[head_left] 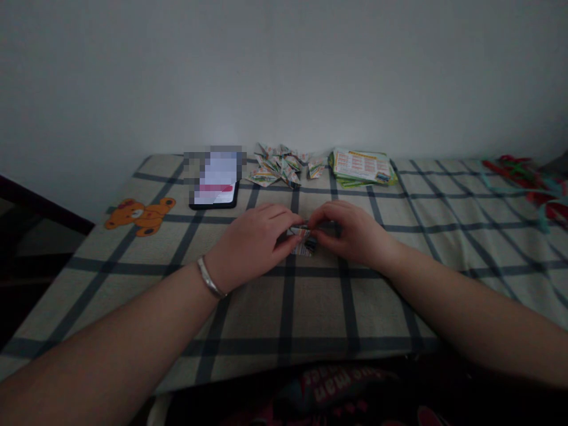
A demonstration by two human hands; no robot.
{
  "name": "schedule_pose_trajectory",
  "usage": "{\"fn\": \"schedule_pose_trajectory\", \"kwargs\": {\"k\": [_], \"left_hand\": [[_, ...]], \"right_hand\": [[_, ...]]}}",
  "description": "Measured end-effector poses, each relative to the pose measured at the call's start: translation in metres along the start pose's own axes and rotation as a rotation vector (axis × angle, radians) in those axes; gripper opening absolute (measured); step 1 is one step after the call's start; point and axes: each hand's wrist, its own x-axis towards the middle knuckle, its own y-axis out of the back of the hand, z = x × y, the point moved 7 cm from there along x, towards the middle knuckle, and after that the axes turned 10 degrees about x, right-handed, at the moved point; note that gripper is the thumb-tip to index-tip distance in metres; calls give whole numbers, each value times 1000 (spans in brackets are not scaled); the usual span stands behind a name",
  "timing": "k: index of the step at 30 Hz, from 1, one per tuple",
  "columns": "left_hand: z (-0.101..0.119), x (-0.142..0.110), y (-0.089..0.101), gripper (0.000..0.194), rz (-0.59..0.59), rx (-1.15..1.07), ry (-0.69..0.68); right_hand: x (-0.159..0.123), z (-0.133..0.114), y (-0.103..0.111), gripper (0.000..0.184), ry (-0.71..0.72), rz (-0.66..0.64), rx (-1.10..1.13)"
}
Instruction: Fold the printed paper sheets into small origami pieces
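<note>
We sit at a table spread with a pale cloth [310, 310] crossed by dark stripes into large checks, its far edge against a plain grey-white wall [284, 71]. The light is dim. Toward the right we see the cloth rumple into soft folds, with a red and teal bundle [528, 186] at that end. An orange bear [141, 217] lies flat near the left edge; beside it is our phone [216, 192], its screen lit and partly pixelated. Along the wall side we have a heap of folded pieces [279, 167], then a stack of printed sheets [364, 165]. Low over the middle of the cloth, our left hand [260, 236] and right hand [350, 234] both pinch one small folded paper [303, 244] between thumb and fingers. We wear a silvery bangle [209, 278] on the left wrist.
</note>
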Motion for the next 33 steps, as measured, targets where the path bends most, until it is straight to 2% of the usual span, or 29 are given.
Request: {"fn": "schedule_pose_trajectory", "kwargs": {"k": [6, 17, 20, 27, 30, 33], "left_hand": [[0, -1, 3, 21, 42, -9, -13], [0, 2, 3, 18, 43, -20, -32], [0, 1, 3, 18, 50, -31, -27], [2, -1, 7, 21, 65, -2, -53], [0, -2, 11, 20, 109, -14, -23], [-2, -2, 14, 18, 146, -63, 5]], "right_hand": [[-1, 5, -1, 14, -70, -17, 30], [-1, 11, -4, 8, -166, -52, 25], [-1, 8, -3, 6, -157, -47, 4], [-3, -7, 2, 8, -34, 31, -11], [-2, -5, 3, 11, -42, 60, 24], [-1, 0, 0, 9, -59, 29, 34]]}}
